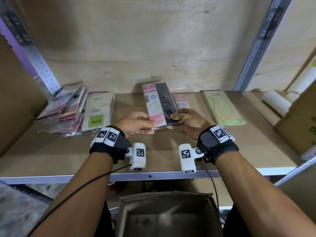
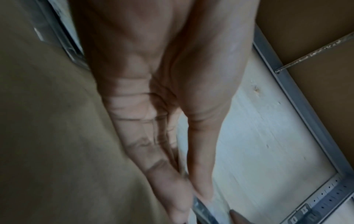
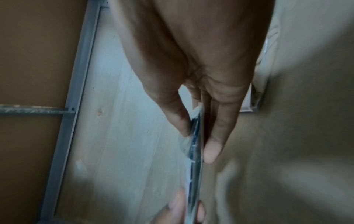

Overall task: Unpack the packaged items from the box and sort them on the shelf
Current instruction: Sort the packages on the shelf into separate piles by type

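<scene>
A flat pink and black packet (image 1: 159, 104) is held up over the middle of the shelf (image 1: 171, 151), tilted towards me. My left hand (image 1: 136, 124) pinches its lower left edge between thumb and fingers. My right hand (image 1: 186, 120) pinches its lower right edge. The wrist views show the packet edge-on (image 3: 196, 142) between thumb and fingers (image 2: 199, 188). Behind it lies another pink packet (image 1: 181, 100). A green packet (image 1: 223, 107) lies to the right. The open cardboard box (image 1: 167, 218) sits below the shelf, between my forearms, and its inside looks dark.
A pile of several packets (image 1: 73, 110) lies at the shelf's left, one with a green label (image 1: 98, 111). Stacked paper cups (image 1: 276, 102) and a cardboard carton (image 1: 301, 124) stand at the right. Another carton (image 1: 15, 100) is at the left. Metal uprights (image 1: 256, 43) frame the bay.
</scene>
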The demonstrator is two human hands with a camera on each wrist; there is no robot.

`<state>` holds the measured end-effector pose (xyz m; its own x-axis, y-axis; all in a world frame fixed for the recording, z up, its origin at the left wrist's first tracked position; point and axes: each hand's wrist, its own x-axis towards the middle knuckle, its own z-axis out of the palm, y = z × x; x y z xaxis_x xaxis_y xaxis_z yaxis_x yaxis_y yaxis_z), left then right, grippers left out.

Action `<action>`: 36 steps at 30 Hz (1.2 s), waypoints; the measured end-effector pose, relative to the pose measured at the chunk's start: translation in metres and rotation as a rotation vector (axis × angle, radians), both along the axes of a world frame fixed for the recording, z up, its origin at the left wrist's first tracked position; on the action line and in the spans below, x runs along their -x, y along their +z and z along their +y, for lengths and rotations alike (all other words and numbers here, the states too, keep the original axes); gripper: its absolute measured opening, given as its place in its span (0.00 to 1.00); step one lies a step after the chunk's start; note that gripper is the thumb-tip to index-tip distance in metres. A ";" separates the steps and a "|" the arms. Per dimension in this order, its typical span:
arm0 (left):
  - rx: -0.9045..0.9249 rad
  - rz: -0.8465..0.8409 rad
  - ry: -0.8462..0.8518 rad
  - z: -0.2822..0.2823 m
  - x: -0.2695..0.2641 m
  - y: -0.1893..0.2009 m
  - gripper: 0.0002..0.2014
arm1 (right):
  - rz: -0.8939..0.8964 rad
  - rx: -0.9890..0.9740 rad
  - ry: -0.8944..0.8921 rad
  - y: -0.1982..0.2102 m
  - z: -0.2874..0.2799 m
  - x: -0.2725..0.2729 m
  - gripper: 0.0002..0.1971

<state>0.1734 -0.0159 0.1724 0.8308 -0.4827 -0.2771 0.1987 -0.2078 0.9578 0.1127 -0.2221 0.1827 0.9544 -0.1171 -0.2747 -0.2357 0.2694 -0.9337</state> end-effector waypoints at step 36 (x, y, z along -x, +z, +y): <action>-0.341 -0.137 0.169 -0.006 -0.017 -0.005 0.27 | 0.041 0.999 0.033 -0.001 0.014 -0.010 0.14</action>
<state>0.1904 -0.0223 0.1670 0.9309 -0.2358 -0.2792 0.1327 -0.4937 0.8595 0.1229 -0.2079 0.1814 0.9533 -0.2860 -0.0975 -0.2661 -0.6418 -0.7192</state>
